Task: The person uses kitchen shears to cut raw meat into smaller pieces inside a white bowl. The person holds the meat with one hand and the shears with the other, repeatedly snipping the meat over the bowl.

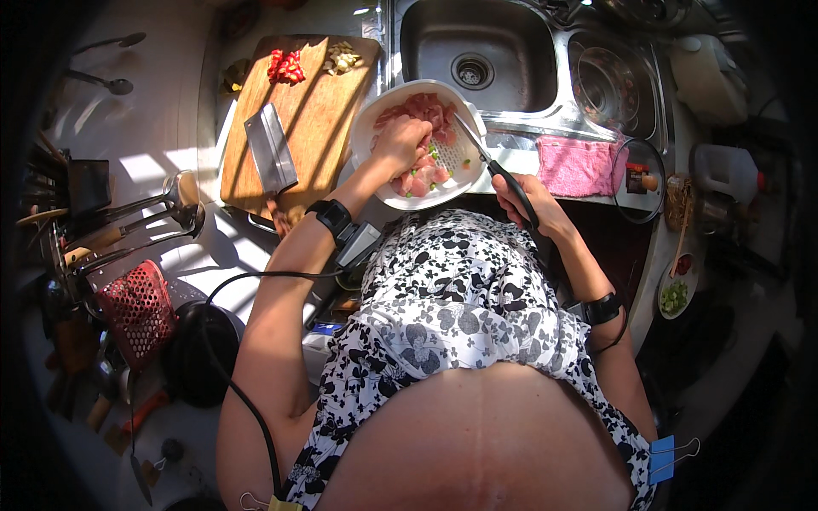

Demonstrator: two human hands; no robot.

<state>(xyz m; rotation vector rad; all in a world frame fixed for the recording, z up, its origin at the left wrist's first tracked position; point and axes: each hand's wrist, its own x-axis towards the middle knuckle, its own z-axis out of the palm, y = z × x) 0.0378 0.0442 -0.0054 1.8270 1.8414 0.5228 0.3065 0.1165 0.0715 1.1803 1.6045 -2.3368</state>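
A white perforated colander basket (360,142) is in front of me, with pieces of raw meat (431,110) and small green bits in it. My left hand (404,142) is inside it, fingers curled down around a piece of meat; the fingertips are partly hidden. In my right hand (540,207) are black-handled kitchen scissors (474,139), their blades reaching over the colander's right rim. The blade tips point at the meat near the far side.
On the left, a wooden cutting board (326,121) bears a cleaver (271,148), chopped red chili (285,66) and chopped garlic (342,58). Beyond is a steel sink (434,38). A pink cloth (572,165) and a round glass lid (639,214) are at right.
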